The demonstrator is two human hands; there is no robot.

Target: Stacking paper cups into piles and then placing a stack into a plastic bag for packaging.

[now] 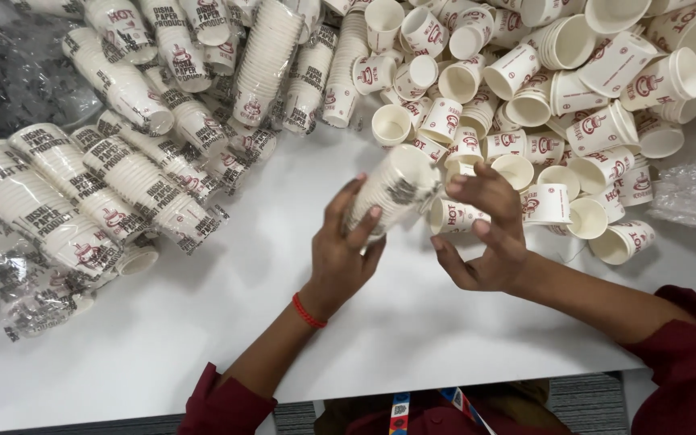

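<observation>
While the left hand [340, 254] is closing its grip around the nested cup stack [392, 192] to steady it above the table [227, 314], the right hand [489, 234], grip open and empty, is hovering beside the stack, just before the loose cup pile [557, 89].

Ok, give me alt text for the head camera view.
The left hand grips a nested stack of paper cups above a white table; the right hand hovers beside it. Loose cups pile right, wrapped sleeves of cups left.

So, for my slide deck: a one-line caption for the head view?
Left hand holds a stack of paper cups; right hand reaches among loose cups.
</observation>
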